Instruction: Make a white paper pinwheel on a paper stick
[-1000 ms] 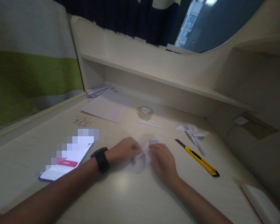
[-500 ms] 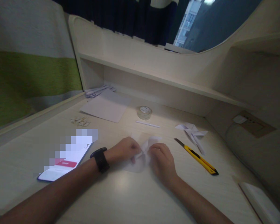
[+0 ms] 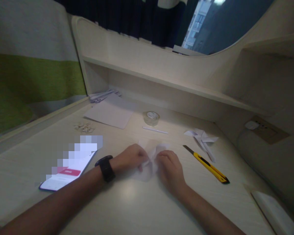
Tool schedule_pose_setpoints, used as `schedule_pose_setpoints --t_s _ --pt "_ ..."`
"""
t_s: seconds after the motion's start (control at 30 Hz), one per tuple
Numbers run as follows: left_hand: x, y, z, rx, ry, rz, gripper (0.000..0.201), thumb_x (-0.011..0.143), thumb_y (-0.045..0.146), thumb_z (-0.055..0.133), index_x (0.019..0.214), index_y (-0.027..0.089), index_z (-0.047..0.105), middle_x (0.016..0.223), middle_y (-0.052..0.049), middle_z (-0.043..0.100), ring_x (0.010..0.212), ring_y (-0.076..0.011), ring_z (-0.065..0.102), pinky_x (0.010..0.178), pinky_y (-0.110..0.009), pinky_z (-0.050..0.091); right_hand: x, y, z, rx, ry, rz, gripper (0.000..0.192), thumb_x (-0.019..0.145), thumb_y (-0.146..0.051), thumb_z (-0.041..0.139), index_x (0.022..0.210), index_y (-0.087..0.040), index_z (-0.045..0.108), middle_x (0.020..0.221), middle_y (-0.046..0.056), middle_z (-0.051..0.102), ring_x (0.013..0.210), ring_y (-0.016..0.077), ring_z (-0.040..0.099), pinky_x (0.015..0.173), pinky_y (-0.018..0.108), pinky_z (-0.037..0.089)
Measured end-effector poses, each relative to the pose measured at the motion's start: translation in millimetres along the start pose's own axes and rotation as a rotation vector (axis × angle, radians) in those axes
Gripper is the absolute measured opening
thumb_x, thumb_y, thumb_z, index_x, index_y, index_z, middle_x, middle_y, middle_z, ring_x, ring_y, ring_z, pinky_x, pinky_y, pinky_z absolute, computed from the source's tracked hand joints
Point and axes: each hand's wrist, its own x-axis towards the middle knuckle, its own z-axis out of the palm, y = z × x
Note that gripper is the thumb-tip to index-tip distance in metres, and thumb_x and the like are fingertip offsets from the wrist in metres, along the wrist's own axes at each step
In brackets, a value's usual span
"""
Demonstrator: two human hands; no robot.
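A thin white piece of paper (image 3: 145, 174), partly folded up, lies between my two hands on the desk. My left hand (image 3: 133, 157), with a black watch (image 3: 106, 167) on its wrist, pinches the paper near its middle. From the other side my right hand (image 3: 170, 168) grips it, fingers curled over a raised fold. Where the fingertips meet, the paper is blurred and partly hidden. Beyond the hands lie a thin white paper stick (image 3: 155, 130) and a roll of clear tape (image 3: 152, 118). A paper pinwheel (image 3: 203, 140) on a stick rests to the right.
A yellow utility knife (image 3: 210, 167) lies right of my hands, blade out. On the left are a lit phone (image 3: 71, 173) and a heap of small pale bits (image 3: 84, 127). Paper sheets (image 3: 110, 111) lie at the back left, under a shelf (image 3: 161, 80). A white box-like object (image 3: 274, 209) stands front right.
Almost nothing differs. My left fingers have shifted very slightly to the right along the paper; both hands keep their grip on it.
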Motion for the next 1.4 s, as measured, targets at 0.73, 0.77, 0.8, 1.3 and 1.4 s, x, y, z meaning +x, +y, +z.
schedule_pose_setpoints --t_s 0.73,0.77,0.8,1.3,1.4 --pt "-1.8 2.1 7.9 -0.003 0.033 -0.035 0.031 0.080 0.025 0.048 0.058 0.013 0.067 0.056 -0.005 0.070 0.055 -0.0145 0.063 0.054 -0.022 0.040 0.4 -9.1 -4.2 -0.152 0.002 -0.130 0.016 0.084 -0.011 0.049 0.091 -0.017 0.062 0.088 0.009 0.065 0.092 0.0231 0.053 0.080 0.040 0.043" --pt "-1.7 2.1 8.5 -0.004 0.038 -0.042 0.031 0.080 0.025 0.048 0.058 0.013 0.067 0.056 -0.005 0.070 0.054 -0.0144 0.063 0.053 -0.022 0.039 0.3 -9.5 -4.1 -0.160 0.004 -0.142 0.015 0.085 -0.011 0.049 0.091 -0.017 0.062 0.088 0.009 0.065 0.092 0.0232 0.053 0.081 0.040 0.043" --pt "-1.4 2.2 8.9 -0.003 0.044 -0.049 0.032 0.080 0.025 0.048 0.057 0.013 0.067 0.056 -0.005 0.069 0.054 -0.0142 0.062 0.053 -0.022 0.039 0.1 -9.9 -4.0 -0.169 0.003 -0.149 0.015 0.085 -0.011 0.049 0.091 -0.016 0.062 0.088 0.009 0.065 0.091 0.0231 0.053 0.082 0.041 0.043" --pt "-1.8 4.8 13.1 0.024 0.085 -0.068 0.032 0.078 0.025 0.049 0.057 0.013 0.070 0.057 -0.006 0.069 0.055 -0.0150 0.061 0.055 -0.024 0.039 -0.5 -13.8 -3.4 -0.226 0.049 -0.187 0.019 0.083 -0.009 0.048 0.092 -0.018 0.061 0.087 0.008 0.066 0.084 0.0217 0.053 0.077 0.041 0.043" --pt "-2.1 4.9 13.9 0.032 0.083 -0.068 0.032 0.077 0.024 0.049 0.055 0.013 0.069 0.056 -0.006 0.069 0.054 -0.0149 0.060 0.054 -0.024 0.038 -1.1 -13.5 -2.8 -0.245 0.040 -0.193 0.018 0.083 -0.009 0.048 0.091 -0.018 0.061 0.087 0.008 0.067 0.085 0.0224 0.052 0.077 0.041 0.043"
